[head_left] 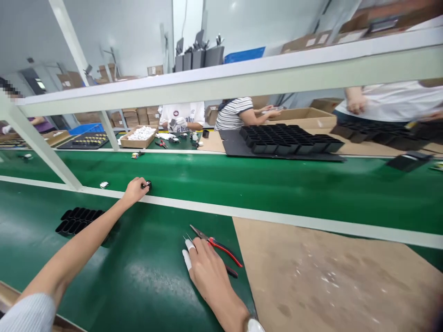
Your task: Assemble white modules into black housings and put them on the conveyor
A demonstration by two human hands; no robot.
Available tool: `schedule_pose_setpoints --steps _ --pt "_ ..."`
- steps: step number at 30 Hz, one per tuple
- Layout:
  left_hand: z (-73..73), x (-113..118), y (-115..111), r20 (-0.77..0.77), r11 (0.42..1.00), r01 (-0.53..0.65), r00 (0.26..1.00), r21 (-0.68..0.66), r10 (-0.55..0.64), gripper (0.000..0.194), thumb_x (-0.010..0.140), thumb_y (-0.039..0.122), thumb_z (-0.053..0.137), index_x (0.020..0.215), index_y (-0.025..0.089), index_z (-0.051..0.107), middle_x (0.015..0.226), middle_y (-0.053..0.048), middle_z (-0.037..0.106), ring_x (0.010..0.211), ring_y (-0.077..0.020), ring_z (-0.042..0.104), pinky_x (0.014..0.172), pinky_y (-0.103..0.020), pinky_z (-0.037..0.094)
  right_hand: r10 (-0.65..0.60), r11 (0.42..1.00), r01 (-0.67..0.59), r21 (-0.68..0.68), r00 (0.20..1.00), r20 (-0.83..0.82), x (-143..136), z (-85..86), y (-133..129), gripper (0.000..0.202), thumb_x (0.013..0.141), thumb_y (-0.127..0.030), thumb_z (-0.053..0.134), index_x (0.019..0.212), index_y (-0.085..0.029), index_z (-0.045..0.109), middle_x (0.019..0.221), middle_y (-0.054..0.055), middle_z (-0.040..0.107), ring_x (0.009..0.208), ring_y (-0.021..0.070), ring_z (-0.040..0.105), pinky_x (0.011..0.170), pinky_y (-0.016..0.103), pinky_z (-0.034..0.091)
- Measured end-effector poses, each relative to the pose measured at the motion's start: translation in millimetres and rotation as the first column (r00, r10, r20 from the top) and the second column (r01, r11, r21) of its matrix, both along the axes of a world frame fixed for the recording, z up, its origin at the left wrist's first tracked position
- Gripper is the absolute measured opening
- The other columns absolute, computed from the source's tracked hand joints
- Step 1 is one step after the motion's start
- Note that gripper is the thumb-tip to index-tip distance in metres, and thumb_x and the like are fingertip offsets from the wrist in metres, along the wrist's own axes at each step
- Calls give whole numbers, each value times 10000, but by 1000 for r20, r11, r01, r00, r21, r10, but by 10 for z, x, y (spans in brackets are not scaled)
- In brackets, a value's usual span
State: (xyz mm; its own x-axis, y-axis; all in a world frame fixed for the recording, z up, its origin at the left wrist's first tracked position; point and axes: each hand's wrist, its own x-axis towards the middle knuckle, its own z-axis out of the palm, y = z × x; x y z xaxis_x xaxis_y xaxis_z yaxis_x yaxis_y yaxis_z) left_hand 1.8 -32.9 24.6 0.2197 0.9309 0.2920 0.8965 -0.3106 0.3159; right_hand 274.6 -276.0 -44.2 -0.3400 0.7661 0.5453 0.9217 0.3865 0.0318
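Observation:
My left hand (135, 190) reaches across the white rail to the green belt. Its fingers are closed on a small black plastic casing (148, 185). My right hand (209, 267) is low over the green bench, with white finger cots on two fingers. Two thin metal tips stick out past those fingers, like the points of tweezers (187, 237). Beside and partly under this hand lie long-nose pliers (221, 247) with red and black handles. Below my left forearm, partly hidden by it, stands a group of black open casings (78, 220).
A white rail (277, 216) divides bench from belt (263, 184). A slanted post (44, 147) and overhead shelf beam (221, 78) frame the space. A small white part (104, 185) lies on the belt. Brown cardboard (328, 276) covers the right. Co-workers sit opposite, near black trays (287, 138).

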Motion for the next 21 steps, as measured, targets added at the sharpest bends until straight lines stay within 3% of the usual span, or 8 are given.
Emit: schedule_pose_setpoints --steps 3,8,12,16,21 --pt "-82 -31 175 -25 996 -85 996 -35 85 257 1038 344 678 1209 152 680 1209 -91 703 1038 -232 706 910 -439 612 113 992 -112 53 994 -15 -50 -32 -41 261 807 35 574 916 -197 625 908 69 639 819 252 626 737 382 532" --pt "-166 -175 179 -28 990 -102 995 -93 100 378 1010 405 709 1280 149 644 1154 -92 716 989 -230 718 879 -418 615 227 972 -222 79 973 -51 -134 -42 -128 298 720 67 570 784 -224 578 862 46 633 796 239 611 751 379 513" --pt "-8 -590 212 -64 980 -176 983 -89 171 534 944 419 784 1365 152 593 1200 -123 712 1113 -270 697 970 -433 586 270 961 -263 91 959 -83 -195 -68 -178 299 710 72 559 764 -222 574 866 52 644 789 237 604 758 378 509" --pt "159 -1102 270 -141 937 -334 937 -101 319 386 1019 348 699 1348 161 625 1351 -123 651 1199 -296 662 1016 -524 567 274 959 -263 103 956 -108 -246 -135 -193 301 711 73 536 797 -209 597 945 89 672 863 257 628 823 396 527" --pt "145 -1422 246 -194 892 -415 904 -177 382 350 1027 338 694 1324 159 640 1304 -112 672 1116 -267 697 947 -477 608 294 956 -295 8 950 -106 -239 -136 -193 374 733 79 554 969 -197 642 1010 74 700 892 248 667 843 378 551"
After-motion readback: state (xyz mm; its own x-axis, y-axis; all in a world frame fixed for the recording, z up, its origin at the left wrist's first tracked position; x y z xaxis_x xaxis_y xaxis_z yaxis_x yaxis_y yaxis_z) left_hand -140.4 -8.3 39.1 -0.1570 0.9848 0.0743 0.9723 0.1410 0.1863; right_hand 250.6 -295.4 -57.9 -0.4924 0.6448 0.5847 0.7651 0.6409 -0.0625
